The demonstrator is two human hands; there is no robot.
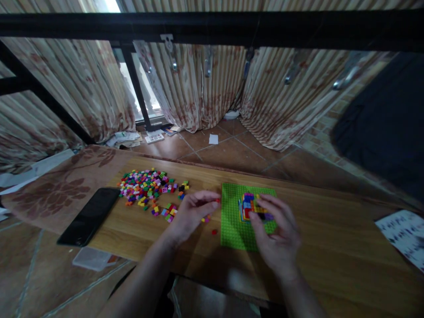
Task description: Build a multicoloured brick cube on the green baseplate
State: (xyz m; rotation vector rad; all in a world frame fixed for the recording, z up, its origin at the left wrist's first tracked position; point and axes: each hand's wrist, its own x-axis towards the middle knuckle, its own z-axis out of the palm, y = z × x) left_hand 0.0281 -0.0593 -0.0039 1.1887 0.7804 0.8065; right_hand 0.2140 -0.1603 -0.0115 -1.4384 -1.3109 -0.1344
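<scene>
Between the thumb and fingers of my left hand (195, 214) is a small red toy brick (217, 200), held just off the left edge of a green baseplate (232, 234). A block of stacked multicoloured bricks (247, 205) stands on the baseplate. My right hand (280, 227) reaches over that stack from the right, thumb and fingers around its near and right sides, hiding part of it. Another red brick (214, 232) lies on the wooden table below my left hand. A few yellow and orange bricks (206, 219) sit close by my left fingers.
A large heap of loose coloured bricks (142, 185) covers the table's left part, with smaller clusters (169, 212) nearer me. A black phone or tablet (89, 216) overhangs the table's left edge. A clear plastic lid or tray (91, 258) lies below. A printed sheet (402, 234) is at right.
</scene>
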